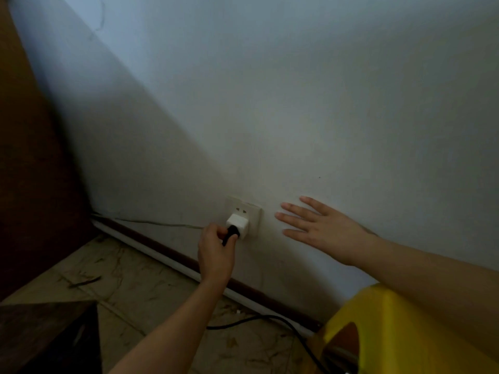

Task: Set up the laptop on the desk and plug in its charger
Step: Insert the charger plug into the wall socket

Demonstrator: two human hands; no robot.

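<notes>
A pale wall [297, 90] fills most of the view, with a dark wooden cabinet side [29, 157] at nine o'clock and worn floor tiles [140, 282] running along a dark skirting board [172, 255] toward six. At five o'clock a yellow plastic stool [378, 319] crowds the corner. The person's right hand [321, 228], at three o'clock from the socket, lies open and flat against the wall, fingers spread and gripping nothing, apparently as a brace while crouching low. The left hand [216, 252], at seven o'clock from the socket, is clenched around the black plug [231, 233], pinching it near its head, likely so the push goes straight in. That plug meets a white adapter [239, 224] seated in the lower half of the wall socket [252, 211]; whether it is fully home cannot be told. The black cable [283, 325] trails across the floor toward five o'clock. A thin pale wire [162, 224] runs along the wall at nine. The laptop and desk are out of view.
</notes>
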